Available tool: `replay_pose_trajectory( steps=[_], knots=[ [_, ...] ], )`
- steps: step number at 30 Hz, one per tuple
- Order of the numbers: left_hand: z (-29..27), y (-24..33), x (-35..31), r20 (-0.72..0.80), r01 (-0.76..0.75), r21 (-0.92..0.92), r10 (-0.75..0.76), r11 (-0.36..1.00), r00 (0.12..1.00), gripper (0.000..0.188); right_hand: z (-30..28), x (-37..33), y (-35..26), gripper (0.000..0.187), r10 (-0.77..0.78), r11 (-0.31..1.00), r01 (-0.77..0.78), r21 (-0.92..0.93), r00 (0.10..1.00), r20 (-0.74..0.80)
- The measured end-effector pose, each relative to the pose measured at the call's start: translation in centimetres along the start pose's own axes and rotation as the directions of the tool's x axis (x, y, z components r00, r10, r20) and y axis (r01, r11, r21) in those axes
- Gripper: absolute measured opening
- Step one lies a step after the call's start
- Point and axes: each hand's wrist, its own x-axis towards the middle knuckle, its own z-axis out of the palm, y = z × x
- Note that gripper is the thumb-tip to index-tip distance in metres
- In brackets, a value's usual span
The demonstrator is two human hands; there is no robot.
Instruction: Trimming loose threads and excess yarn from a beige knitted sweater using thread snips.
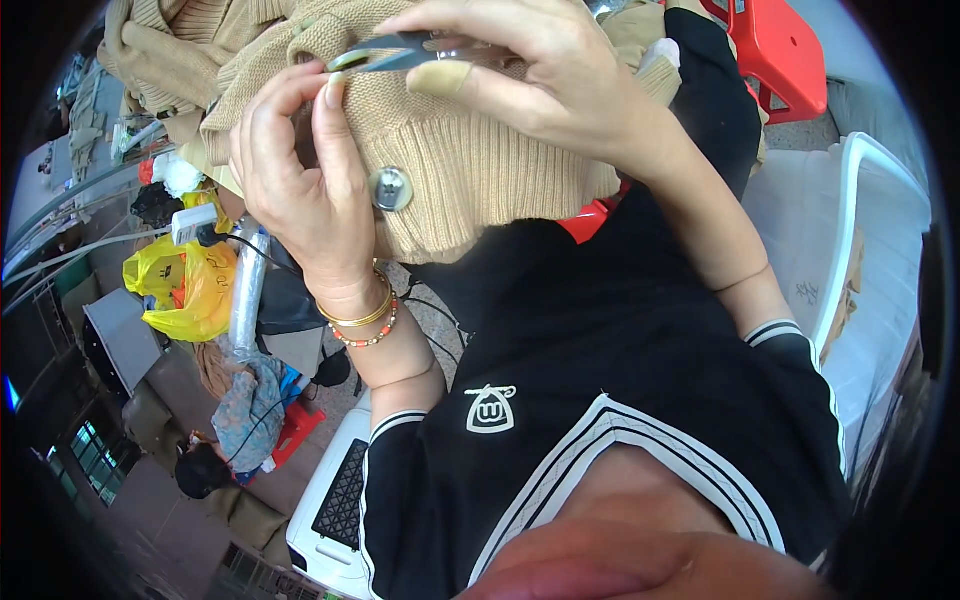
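A beige knitted cardigan [440, 160] with a ribbed edge is spread over my lap. My left hand [300, 170] pinches what looks like a button [347, 62], seen edge-on, between thumb and fingertips. In my right hand [545, 80] is a pair of thread snips [395, 50], its blades pointing left and touching or very near that button. The thumb of this hand wears a tan finger cover [440, 78]. Below the snips, a dark button with a pale rim [390, 188] lies on the ribbing beside my left wrist.
More beige knitwear [170, 50] is heaped at the far left. On the left are a yellow plastic bag [190, 290], a white plug [194, 224] with cables and another person [205, 470]. At right stand a translucent plastic bin [850, 230] and a red stool [780, 55].
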Motion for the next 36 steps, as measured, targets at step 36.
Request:
replay_pose_trajectory(
  steps=[36],
  knots=[
    [0.1, 0.4, -0.4, -0.024, -0.025, -0.040, 0.024, 0.999, 0.999, 0.008, 0.3, 0.9, -0.9, 0.024, 0.285, 0.863, -0.300, 0.407, 0.953, 0.100]
  ],
)
